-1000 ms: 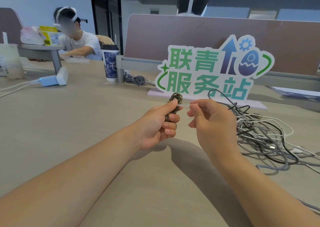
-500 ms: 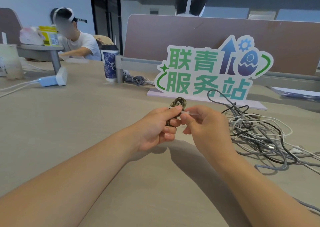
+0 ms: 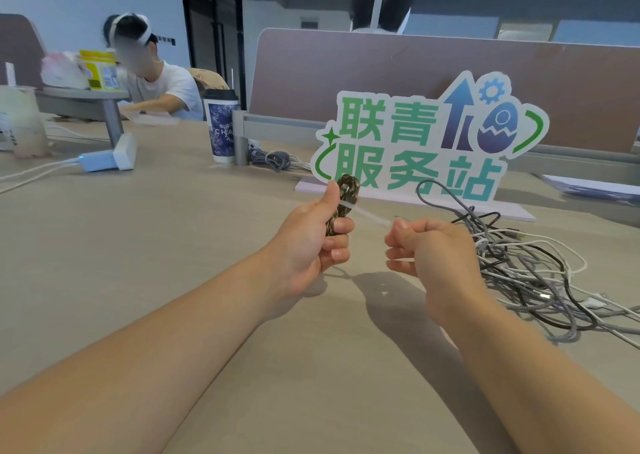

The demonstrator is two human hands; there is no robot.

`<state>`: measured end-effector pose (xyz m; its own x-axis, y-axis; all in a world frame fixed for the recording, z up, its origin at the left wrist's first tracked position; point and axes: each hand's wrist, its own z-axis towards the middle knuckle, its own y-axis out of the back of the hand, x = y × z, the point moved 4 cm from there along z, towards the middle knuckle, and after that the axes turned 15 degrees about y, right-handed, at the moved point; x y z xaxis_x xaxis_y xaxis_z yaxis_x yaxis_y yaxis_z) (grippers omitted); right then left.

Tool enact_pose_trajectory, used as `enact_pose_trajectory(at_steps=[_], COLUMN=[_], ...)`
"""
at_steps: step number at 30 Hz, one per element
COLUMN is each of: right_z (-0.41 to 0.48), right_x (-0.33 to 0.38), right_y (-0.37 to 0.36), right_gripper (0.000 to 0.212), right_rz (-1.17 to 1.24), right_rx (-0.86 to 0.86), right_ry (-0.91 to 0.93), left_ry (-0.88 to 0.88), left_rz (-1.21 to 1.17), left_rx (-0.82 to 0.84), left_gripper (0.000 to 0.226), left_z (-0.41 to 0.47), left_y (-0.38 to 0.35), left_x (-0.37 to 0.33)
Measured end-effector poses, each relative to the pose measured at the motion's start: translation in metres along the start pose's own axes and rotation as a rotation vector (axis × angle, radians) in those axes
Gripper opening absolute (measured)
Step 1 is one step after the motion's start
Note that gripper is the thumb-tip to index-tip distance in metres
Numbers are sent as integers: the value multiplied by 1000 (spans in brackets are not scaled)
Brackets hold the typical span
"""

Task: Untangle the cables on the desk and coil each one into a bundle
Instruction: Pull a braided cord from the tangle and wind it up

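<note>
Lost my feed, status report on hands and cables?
Left hand gripping coiled cable. Right hand pulling white tie taut around it. Cable tangle waiting at right.

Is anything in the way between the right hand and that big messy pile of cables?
Nothing visible. The right hand, pinching a pale tie that runs to the coiled braided cable in the left hand, sits just left of the tangled cable pile.
</note>
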<state>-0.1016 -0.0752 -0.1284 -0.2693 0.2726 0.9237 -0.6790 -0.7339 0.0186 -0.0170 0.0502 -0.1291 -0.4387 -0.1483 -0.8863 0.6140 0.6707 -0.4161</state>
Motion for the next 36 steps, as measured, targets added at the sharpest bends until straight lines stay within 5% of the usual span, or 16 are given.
enact_pose_trajectory(at_steps=[8, 14, 22, 31, 33, 36], right_z=[15, 14, 12, 0, -2, -1], right_x=[-7, -11, -11, -2, -1, -8], right_y=[18, 26, 8, -7, -11, -13], right_gripper=[17, 14, 17, 19, 22, 30], right_rz=[-169, -152, 743, 1118, 1040, 593], right_rx=[-84, -80, -207, -211, -130, 3], right_ry=[-21, -24, -350, -477, -442, -329], left_ry=[-42, 88, 119, 168, 163, 176], left_rz=[-97, -76, -181, -177, -207, -236], left_rx=[-57, 54, 266, 416, 421, 481], left_gripper=[23, 40, 45, 46, 46, 44], left_z=[0, 3, 1, -1, 0, -2], left_y=[12, 5, -4, -17, -16, -15], left_x=[-16, 1, 0, 6, 5, 4])
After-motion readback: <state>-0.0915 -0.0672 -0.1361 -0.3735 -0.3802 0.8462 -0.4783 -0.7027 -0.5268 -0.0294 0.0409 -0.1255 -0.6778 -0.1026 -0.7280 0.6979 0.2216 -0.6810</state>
